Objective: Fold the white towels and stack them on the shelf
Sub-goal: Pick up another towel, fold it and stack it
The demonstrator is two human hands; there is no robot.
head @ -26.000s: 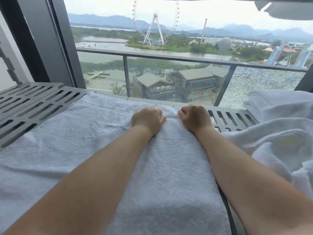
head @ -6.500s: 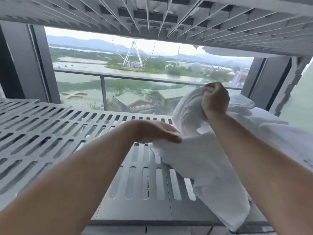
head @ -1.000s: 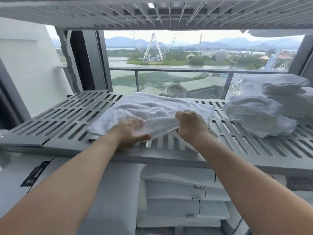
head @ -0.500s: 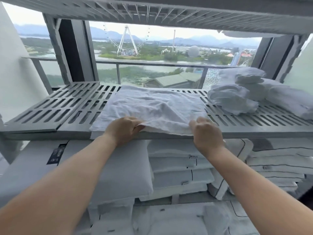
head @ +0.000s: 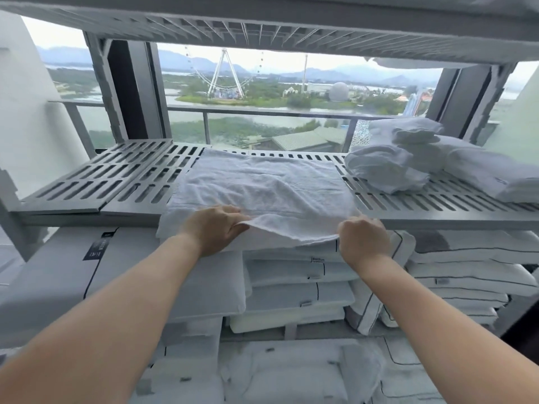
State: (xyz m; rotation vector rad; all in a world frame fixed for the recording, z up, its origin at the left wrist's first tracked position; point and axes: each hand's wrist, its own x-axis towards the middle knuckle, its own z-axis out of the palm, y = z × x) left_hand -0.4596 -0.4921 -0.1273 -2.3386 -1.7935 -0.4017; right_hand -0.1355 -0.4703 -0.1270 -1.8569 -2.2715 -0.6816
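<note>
A white towel [head: 262, 185] lies spread on the grey slatted shelf [head: 122, 179], its near edge hanging over the shelf's front. My left hand [head: 214, 228] grips that near edge at its left part. My right hand [head: 363, 239] pinches the same edge at the right corner, lifting it slightly off the shelf front. A heap of loosely bundled white towels [head: 388, 167] sits on the shelf to the right, apart from the spread towel.
Another slatted shelf [head: 262, 27] runs overhead. Below the working shelf are stacked white pillows [head: 294, 290] and folded linens [head: 466, 275]. A white bundle [head: 495, 179] lies at the far right. A glass railing [head: 262, 123] stands behind.
Both hands have drawn the towel's near edge toward me, so that it hangs past the shelf front, and my right hand has closed on its right corner. The hands are slightly wider apart than a second ago.
</note>
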